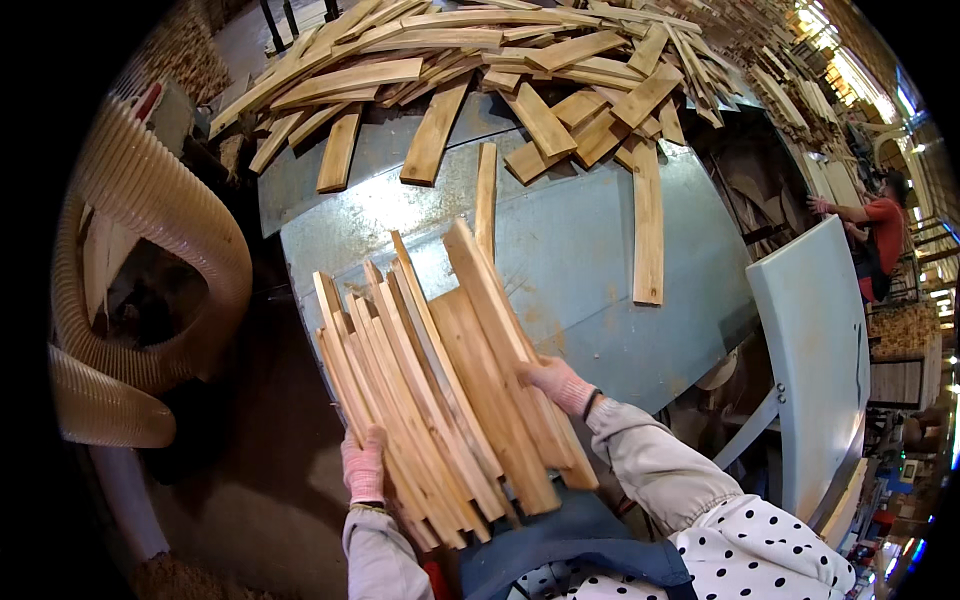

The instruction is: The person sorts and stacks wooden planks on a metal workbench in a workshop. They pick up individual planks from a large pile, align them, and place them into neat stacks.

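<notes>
Left hand (363,465) and right hand (556,383) — each grip clamped on the wooden slat bundle (440,380) — above the metal tabletop (580,250).

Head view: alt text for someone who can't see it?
Two pink-gloved hands, left hand and right hand, hold a fanned bundle of pale wooden slats above a grey metal table heaped with loose wooden slats.
</notes>
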### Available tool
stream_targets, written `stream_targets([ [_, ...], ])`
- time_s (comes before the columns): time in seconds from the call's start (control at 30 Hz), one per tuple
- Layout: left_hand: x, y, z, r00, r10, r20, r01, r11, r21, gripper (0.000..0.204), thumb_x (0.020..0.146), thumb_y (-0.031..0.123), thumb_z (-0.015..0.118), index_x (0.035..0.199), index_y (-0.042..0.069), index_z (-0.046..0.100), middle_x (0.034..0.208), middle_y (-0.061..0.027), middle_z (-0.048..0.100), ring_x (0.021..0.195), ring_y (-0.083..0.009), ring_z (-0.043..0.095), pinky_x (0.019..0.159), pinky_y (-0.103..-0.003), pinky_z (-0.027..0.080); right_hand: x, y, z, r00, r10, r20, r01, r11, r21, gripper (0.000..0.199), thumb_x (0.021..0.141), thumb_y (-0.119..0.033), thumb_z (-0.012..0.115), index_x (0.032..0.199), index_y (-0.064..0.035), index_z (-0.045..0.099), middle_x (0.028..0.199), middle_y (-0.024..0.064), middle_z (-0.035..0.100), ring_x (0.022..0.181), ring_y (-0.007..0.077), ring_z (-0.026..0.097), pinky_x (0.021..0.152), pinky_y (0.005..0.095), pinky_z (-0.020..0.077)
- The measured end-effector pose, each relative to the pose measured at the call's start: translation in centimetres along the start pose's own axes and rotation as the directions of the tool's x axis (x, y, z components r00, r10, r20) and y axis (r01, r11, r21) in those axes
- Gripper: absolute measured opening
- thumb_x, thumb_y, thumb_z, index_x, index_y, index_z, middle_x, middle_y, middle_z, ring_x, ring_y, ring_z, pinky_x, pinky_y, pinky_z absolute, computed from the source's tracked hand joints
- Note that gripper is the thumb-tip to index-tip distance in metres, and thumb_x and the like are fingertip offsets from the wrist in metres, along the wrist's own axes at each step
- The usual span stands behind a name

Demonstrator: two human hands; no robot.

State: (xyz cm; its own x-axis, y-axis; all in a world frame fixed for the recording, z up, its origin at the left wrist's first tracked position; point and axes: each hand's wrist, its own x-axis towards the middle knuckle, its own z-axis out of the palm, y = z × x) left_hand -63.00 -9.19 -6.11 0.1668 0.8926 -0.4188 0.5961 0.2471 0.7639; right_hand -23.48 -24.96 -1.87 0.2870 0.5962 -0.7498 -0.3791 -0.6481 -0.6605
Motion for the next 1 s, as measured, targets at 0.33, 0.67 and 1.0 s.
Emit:
stream_targets([
  [0.33,1.0,-1.6,-0.2,0.997,0.067,-0.027,-0.069,0.996,-0.059,0.078,0.098,0.049,0.074,0.156,0.004,0.048,0.144,-0.0196,0.056,0.130,-0.0316,0.058,0.110,-0.043,0.046,-3.8,-6.4,5.5,0.995,0.034,-0.090,-0.084,0.769,-0.634,0.055,0.087,-0.045,0.072,0.127,-0.0060,0.072,0.102,0.0184,0.077,0.094,0.0279,0.075,0.090,0.0396,0.0577],
  [0.67,-1.8,9.9,-1.1,0.978,-0.064,0.199,0.150,0.878,-0.455,0.078,0.097,0.023,0.071,0.164,0.007,0.034,0.157,-0.0150,0.050,0.138,-0.0321,0.052,0.116,-0.042,0.043,-3.5,5.4,12.6,0.980,-0.187,-0.061,0.111,0.784,-0.610,0.079,0.102,-0.063,0.047,0.162,-0.0121,0.040,0.153,0.0281,0.051,0.139,0.0460,0.051,0.117,0.0491,0.0402],
  [1.0,-1.1,6.9,0.6,0.968,-0.101,0.228,0.169,0.939,-0.301,0.090,0.097,0.019,0.070,0.171,0.013,0.019,0.167,-0.0128,0.037,0.147,-0.0353,0.040,0.123,-0.050,0.035,-1.9,-0.8,6.1,0.997,0.074,0.005,-0.057,0.801,-0.595,0.073,0.095,-0.066,0.056,0.138,-0.0069,0.064,0.140,0.0275,0.058,0.131,0.0442,0.055,0.111,0.0498,0.0436],
])
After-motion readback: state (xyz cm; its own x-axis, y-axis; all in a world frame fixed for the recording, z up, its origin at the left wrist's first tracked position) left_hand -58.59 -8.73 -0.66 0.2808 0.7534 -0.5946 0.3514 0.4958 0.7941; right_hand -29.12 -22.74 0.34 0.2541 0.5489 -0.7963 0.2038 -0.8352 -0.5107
